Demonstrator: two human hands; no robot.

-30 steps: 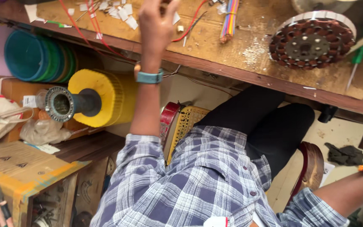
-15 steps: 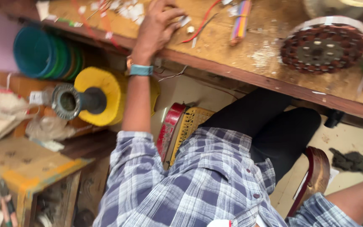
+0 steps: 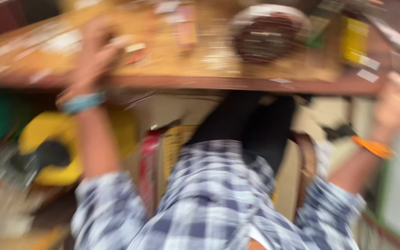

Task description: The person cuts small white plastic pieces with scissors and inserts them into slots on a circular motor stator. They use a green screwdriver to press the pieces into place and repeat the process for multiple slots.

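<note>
Frame heavily blurred. Left hand rests on the wooden bench among small scraps; right hand grips its far edge; finger positions cannot be told. Risk: an unsighted reach could knock the round wound core between them.

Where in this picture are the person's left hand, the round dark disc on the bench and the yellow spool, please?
left hand [image 3: 99, 48], head view, on the blurred back of the hand.
round dark disc [image 3: 267, 34], head view, on its centre.
yellow spool [image 3: 72, 143], head view, on its yellow face.
</note>
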